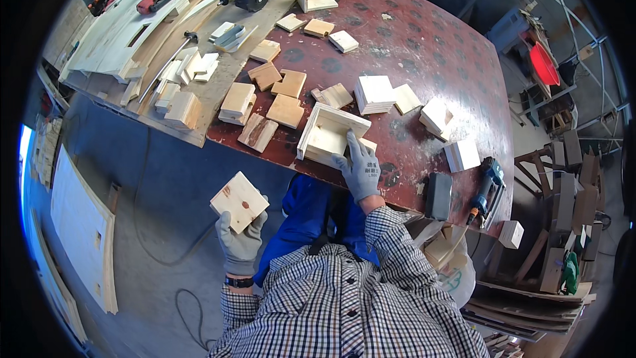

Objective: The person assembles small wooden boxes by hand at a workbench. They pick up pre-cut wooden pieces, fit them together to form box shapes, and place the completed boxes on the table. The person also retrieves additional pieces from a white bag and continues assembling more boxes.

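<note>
Box (338, 124): near tabletop edge, at right hand; inner wood faces showing
Left hand (240, 244): closed on square board (237, 199), held off tabletop
Right hand (362, 174): fingers partly spread, touching box; can't tell if gripping
Bag (466, 280): right of right hand, contents unclear
Tabletop (391, 33): red, scuffed; blocks (287, 111) beyond hands
Floor (173, 202): grey, cable (137, 205) left of left hand

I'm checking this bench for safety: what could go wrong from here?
The square wood block in the left hand is past the edge of the table and might drop to the floor. The open wooden box the right hand touches sits near that edge and could be nudged off. The blue power tool lies near an edge; a bump might send it down.
</note>
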`<state>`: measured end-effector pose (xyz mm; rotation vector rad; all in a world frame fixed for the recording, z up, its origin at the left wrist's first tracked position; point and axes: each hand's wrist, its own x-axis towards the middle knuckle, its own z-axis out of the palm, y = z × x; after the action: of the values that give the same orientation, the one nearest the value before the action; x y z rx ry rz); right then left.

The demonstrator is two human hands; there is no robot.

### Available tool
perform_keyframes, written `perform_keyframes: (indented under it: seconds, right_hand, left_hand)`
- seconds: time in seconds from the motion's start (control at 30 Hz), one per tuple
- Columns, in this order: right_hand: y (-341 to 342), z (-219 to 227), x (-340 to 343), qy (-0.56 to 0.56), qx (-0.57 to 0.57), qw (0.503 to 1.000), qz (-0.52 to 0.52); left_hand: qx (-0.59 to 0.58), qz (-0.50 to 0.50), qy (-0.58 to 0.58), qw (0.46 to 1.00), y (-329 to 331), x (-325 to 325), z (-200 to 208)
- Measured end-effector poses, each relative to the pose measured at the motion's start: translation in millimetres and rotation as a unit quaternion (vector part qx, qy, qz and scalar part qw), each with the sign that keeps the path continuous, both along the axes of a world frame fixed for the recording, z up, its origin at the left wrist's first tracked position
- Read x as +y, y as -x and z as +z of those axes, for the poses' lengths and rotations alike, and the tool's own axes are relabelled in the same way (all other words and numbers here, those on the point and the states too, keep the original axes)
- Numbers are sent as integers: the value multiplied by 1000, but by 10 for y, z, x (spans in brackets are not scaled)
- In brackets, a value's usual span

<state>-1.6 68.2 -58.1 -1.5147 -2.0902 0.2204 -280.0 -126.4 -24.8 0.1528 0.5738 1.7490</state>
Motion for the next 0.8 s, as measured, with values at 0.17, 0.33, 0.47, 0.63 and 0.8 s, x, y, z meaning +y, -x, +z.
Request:
perform_keyframes:
  seconds: [0.17,0.33,0.47,0.63,0.8]
  right_hand:
    - [27,72,-43,-1,20,999,-31]
    - [21,46,-9,19,20,1000,-12]
    - [-1,-57,-9,-29,18,999,-10]
    - [2,-27,-43,-33,2,999,-11]
    - [23,-10,-61,-17,-22,1000,-14]
  left_hand:
    - [12,-6,2,1000,-9,5,69]
    - [13,-6,9,1000,-11,-8,79]
    - [14,-11,7,1000,-12,-11,77]
    - [18,-8,9,1000,-3,-22,66]
    - [19,-11,10,1000,-34,-10,142]
